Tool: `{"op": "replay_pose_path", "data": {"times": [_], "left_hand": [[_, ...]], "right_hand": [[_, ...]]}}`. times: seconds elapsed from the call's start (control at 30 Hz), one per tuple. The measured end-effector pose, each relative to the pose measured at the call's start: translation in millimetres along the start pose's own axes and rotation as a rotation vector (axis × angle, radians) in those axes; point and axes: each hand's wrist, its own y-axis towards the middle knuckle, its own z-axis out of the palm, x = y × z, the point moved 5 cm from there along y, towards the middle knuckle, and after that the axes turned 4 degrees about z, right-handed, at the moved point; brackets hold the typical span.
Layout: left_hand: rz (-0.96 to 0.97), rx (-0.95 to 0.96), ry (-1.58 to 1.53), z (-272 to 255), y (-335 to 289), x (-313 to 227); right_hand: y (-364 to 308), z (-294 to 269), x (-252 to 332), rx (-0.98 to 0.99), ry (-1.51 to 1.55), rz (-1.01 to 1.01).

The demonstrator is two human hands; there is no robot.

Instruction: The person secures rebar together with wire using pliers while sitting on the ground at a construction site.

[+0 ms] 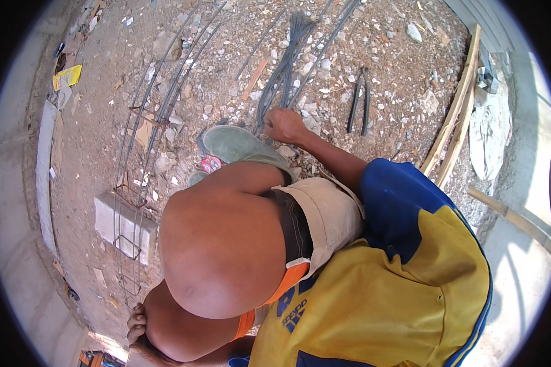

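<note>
So my right hand [283,125] has its grip clamped on the near end of the steel rod bundle [291,58], which runs straight away toward the far ground. Left hand [138,327] sits way back near me, fingers curled, apparently empty.

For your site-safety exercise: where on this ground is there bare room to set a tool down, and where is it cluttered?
Bare dirt lies between the rebar cage and the concrete slab. It is crowded around the right hand, among the wire bundle and scattered stones.
</note>
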Motion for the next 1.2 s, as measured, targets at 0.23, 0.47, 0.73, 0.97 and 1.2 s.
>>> {"op": "replay_pose_path", "data": {"times": [0.23,0.47,0.73,0.97,1.2], "left_hand": [[0.044,-0.145,0.075,-7,-8,14],[0.072,-0.294,0.075,-10,-25,36],[0.167,-0.567,0.005,-22,-62,71],[0.228,-0.880,-0.090,-36,-126,115],[0.449,-1.028,-0.222,-59,-199,117]], "right_hand": [[-23,4,29,0.124,0.257,-0.162],[6,-82,118,0.178,0.615,-0.186],[-17,-190,209,0.178,-0.008,-0.546],[-55,-71,85,0.536,-0.394,-0.269],[-212,-13,-95,0.717,-0.183,-0.204]]}}
